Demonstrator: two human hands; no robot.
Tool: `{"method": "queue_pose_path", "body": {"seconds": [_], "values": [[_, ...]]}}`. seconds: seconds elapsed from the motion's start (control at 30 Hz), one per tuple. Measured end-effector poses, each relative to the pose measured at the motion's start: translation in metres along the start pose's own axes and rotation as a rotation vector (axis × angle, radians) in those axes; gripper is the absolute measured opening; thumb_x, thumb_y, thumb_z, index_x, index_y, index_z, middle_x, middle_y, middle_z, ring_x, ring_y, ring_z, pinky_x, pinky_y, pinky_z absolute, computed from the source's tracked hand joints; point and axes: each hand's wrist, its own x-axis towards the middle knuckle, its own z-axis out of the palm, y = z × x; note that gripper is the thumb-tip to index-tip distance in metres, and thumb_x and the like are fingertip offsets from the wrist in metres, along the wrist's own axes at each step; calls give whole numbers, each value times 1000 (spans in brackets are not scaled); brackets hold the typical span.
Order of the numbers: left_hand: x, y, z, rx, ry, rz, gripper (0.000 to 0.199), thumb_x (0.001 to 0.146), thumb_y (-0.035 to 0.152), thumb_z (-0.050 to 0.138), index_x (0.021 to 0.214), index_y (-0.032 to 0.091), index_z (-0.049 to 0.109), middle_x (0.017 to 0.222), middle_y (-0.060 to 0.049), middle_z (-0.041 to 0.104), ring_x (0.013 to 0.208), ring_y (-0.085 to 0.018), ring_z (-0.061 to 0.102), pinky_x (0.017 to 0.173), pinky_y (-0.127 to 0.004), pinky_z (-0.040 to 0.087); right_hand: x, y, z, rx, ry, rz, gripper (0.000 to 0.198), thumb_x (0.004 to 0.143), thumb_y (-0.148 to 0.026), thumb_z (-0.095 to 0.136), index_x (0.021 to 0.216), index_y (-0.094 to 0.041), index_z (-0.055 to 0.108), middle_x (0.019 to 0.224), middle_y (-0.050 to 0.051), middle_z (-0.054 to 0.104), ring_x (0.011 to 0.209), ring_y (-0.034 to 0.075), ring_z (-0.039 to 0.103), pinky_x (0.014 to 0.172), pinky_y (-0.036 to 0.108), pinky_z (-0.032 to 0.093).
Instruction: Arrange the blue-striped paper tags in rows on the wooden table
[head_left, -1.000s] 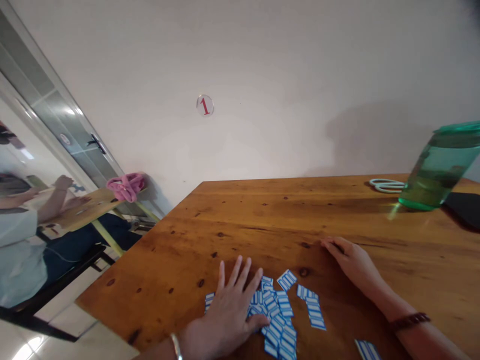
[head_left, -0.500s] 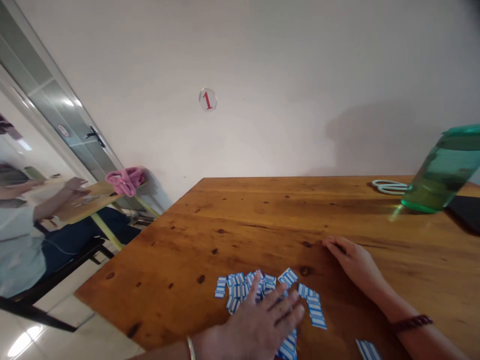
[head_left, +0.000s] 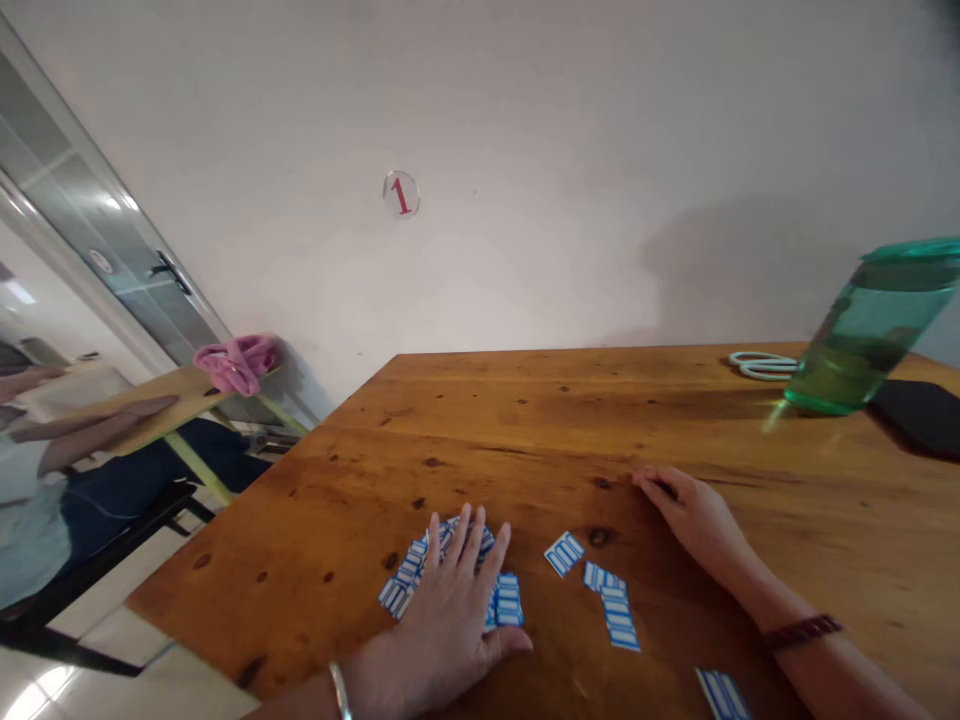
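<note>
My left hand (head_left: 457, 595), a silver bangle at its wrist, lies palm down with fingers spread over a pile of small blue-and-white label cards (head_left: 410, 570). The palm and fingers hide part of that pile. A single card (head_left: 564, 553) lies apart to the right of it. Beyond that, a few more cards (head_left: 619, 615) overlap each other. My right hand (head_left: 694, 515) rests on the tabletop with its fingers curled in and nothing visible in them; a dark red bracelet circles its wrist. Near the bottom edge, another card (head_left: 722, 692) lies beside the right forearm.
The wooden table (head_left: 525, 450) reaches back to a white wall. At the right stand a green bottle (head_left: 862, 340), a coiled pale cable (head_left: 763, 366) and a dark phone-like slab (head_left: 922, 415). On the left, another person sits at a small table holding a pink cloth (head_left: 236, 362).
My left hand has moved left across the table, its fingers now pointing away from me. The card pile has shifted left under it and is more bunched. The right hand stays put.
</note>
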Motion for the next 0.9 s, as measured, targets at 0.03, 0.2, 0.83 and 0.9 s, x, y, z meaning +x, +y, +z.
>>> {"method": "queue_pose_path", "body": {"seconds": [0.03,0.2,0.83,0.9], "values": [[1,0,0,2,0,-5,74,81,58,30,139,18,7,144,-16,14,132,-33,5,100,-63,3,0,0,0,-2,0,-3,28,72,-39,40,69,-22,62,80,6,71,78,24,64,71,34,47],[10,2,1,-116,-2,121,53,90,39,27,137,19,17,144,-6,22,132,-21,15,107,-49,15,0,-2,0,-9,11,-4,27,71,-39,41,67,-23,62,80,6,71,78,25,64,71,35,48],[39,31,-19,-1188,428,-75,26,80,32,54,100,19,63,100,-6,68,91,-19,63,83,-33,50,1,1,2,-24,24,-43,25,72,-35,41,69,-22,63,81,7,71,78,24,64,71,34,48],[39,37,-22,-1355,360,-6,35,82,35,51,111,17,56,109,-9,64,99,-20,60,86,-35,48,0,2,3,-24,24,-50,25,73,-34,41,70,-22,63,82,7,71,78,24,64,71,34,47]]}}
